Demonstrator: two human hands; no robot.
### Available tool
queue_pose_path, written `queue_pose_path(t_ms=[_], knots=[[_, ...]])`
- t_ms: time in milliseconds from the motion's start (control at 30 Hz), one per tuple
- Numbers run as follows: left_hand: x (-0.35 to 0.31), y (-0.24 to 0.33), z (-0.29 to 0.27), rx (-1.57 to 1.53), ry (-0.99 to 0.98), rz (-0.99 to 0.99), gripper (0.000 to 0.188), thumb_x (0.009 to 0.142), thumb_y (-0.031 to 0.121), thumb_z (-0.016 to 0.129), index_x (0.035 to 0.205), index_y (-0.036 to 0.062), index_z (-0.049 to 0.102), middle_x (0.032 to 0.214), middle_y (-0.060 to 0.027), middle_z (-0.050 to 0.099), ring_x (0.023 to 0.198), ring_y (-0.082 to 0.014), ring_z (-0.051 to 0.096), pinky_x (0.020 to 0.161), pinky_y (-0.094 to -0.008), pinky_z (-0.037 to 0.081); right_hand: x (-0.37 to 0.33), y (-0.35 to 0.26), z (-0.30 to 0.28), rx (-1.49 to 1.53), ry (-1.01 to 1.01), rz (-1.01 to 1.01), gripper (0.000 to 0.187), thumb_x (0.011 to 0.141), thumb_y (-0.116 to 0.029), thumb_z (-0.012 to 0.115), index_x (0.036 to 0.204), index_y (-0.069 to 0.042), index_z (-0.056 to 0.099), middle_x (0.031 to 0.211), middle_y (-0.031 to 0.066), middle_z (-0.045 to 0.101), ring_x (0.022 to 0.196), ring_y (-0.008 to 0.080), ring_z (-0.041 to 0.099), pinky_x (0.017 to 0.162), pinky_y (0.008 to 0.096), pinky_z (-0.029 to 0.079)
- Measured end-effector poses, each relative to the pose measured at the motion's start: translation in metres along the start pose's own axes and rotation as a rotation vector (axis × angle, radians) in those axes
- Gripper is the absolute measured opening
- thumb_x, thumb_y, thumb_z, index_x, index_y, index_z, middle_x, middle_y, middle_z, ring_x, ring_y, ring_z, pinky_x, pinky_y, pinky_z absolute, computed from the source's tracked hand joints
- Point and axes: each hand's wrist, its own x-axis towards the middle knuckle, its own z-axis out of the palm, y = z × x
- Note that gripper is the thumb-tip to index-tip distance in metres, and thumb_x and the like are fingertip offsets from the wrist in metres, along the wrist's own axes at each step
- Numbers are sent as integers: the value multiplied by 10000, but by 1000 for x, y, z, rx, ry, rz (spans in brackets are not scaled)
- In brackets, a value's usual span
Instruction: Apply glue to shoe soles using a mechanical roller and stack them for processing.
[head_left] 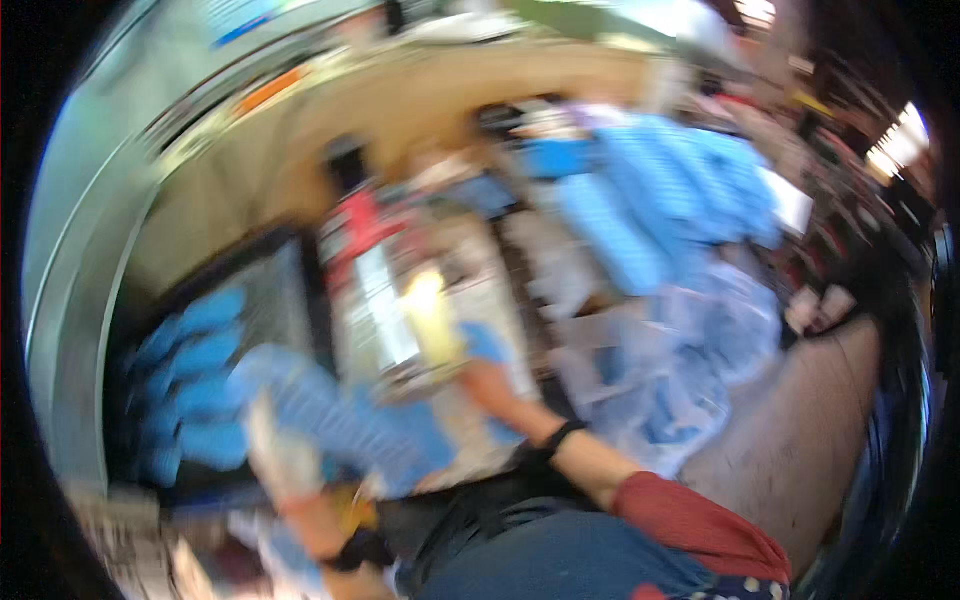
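Motion blur smears the whole picture. My left hand (285, 450), in what looks like a white covering, is at the left end of a long blue strip (350, 415) with a pale pattern and seems to grip it. The strip slants down to the right over the near edge of the work surface. My right hand (490, 388) reaches in beside a flat blue piece (483, 345); its fingers are too smeared to read. Just left of it is a bright yellow patch (430, 320), next to a pale metallic bar (383, 305) on a red device (362, 222).
A dark tray (300, 290) at left carries several blue pieces (210, 375). Stacked blue strips (665, 190) lie at far right, above clear plastic bags (670, 370) with blue things inside. A tan panel (560, 75) stands behind; a metal frame (85, 280) borders the left.
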Motion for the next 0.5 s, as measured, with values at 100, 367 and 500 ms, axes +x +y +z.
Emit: queue_pose_path(t_ms=[100, 367, 500], knots=[[-16, 0, -35, -343, -184, -105, 395, 920, 83, 422, 1288, -58, 459, 1223, -182, 535, 1061, -264, 538, 961, -335, 412, 11, -23, 14, 237, -172, 60, 236, 854, -228, 557, 1033, -87, 617, 974, 147, 634, 910, 329, 599, 787, 415, 468], [-73, 10, 50, -174, -485, -137, 407, 957, 161, 479, 1304, -35, 395, 1154, -163, 549, 990, -242, 558, 879, -355, 450, -28, -114, -114, 1271, -864, -8, 418, 932, -270, 562, 1201, 43, 496, 1097, 67, 603, 983, 145, 542, 871, 307, 446], [-103, 47, 96, -100, -683, -103, 410, 936, 87, 492, 1319, -16, 385, 1220, -140, 504, 1024, -231, 535, 895, -339, 435, -24, -127, -147, 1299, -860, -16, 390, 920, -195, 581, 1216, 38, 483, 1121, 43, 584, 1016, 105, 506, 884, 291, 437]])
